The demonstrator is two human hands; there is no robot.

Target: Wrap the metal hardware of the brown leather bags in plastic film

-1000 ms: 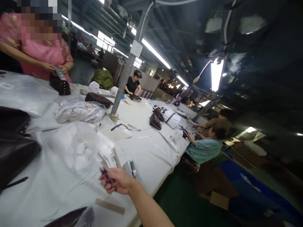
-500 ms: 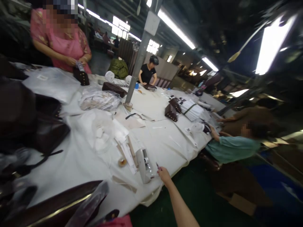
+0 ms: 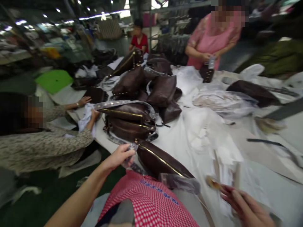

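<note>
My left hand (image 3: pixel 119 156) is closed on a crumpled piece of clear plastic wrap (image 3: pixel 129 150) at the near end of a dark brown leather bag (image 3: pixel 161 160) that lies against my body at the table edge. My right hand (image 3: pixel 246 206), blurred at the lower right, has its fingers pressed together on a small dark red tool (image 3: pixel 226 190) above the white table cover (image 3: pixel 184 138). A pile of brown leather bags (image 3: pixel 142 91) with gold trim lies just beyond the near bag.
A seated person in a patterned top (image 3: pixel 42 148) works at the left table edge. Across the table, a person in pink (image 3: pixel 213 41) holds a small dark bag (image 3: pixel 206 73). White paper and plastic sheets (image 3: pixel 222 102) lie to the right. More people work further back.
The view has swung left, from the far right end of the table to the bag pile. My left hand has come into view gripping plastic; my right hand has drawn back near me.
</note>
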